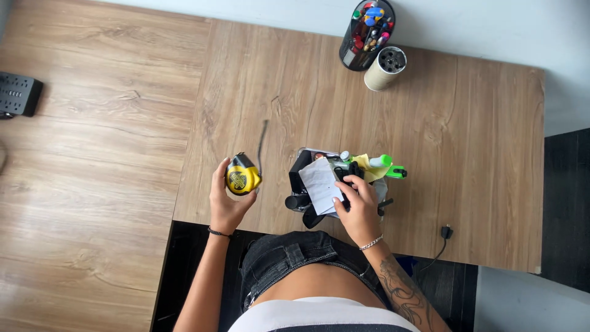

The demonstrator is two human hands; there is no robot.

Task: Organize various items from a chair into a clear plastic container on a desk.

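Nearest us, our left hand (225,200) lifts a yellow tape measure (242,175) just above the desk (467,154), fingers wrapped round its case, wrist bent upward. Just to the right, our right hand (358,206) presses down on the cluttered container (301,184), fingers curled over a black item beside the white paper slip (319,183); whether they actually grip it, we cannot tell. It looks like a sorting step, and the hand needs a sure hold. Farther off stand the pen holder (367,34) and a pale cylinder (385,69).
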